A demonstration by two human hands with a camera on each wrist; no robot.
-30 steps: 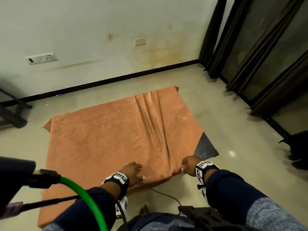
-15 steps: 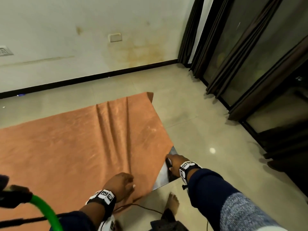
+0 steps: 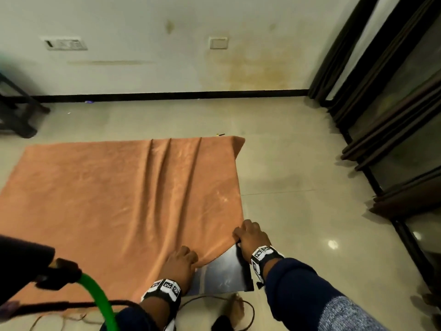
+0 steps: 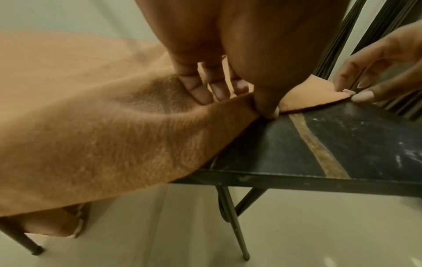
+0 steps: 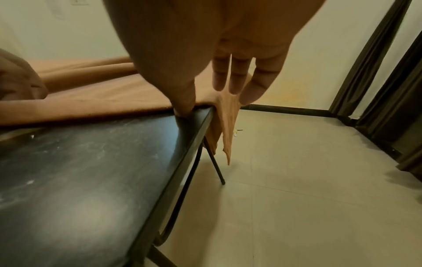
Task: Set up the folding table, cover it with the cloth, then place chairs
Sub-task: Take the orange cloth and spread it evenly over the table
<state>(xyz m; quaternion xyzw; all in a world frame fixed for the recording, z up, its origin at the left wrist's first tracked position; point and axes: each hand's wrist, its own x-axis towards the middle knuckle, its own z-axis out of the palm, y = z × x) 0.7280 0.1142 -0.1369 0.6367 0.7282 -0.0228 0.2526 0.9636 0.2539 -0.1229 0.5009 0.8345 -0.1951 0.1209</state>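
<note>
Cloth [image 3: 124, 201], orange, lies over most of the folding worktop [image 3: 222, 275], near right corner bare. My left hand [image 3: 180, 266] pinches its near edge; my right hand [image 3: 250, 237] pinches its corner at the worktop's right edge.

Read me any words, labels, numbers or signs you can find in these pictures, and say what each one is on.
No readable text in any view.
Left wristband: black-and-white square marker patterns, no letters or numbers.
Right wristband: the same kind of markers, no letters or numbers.
Switch panel on the wall: any marks are too blurred to read.
Orange cloth and black tabletop: no print visible.
</note>
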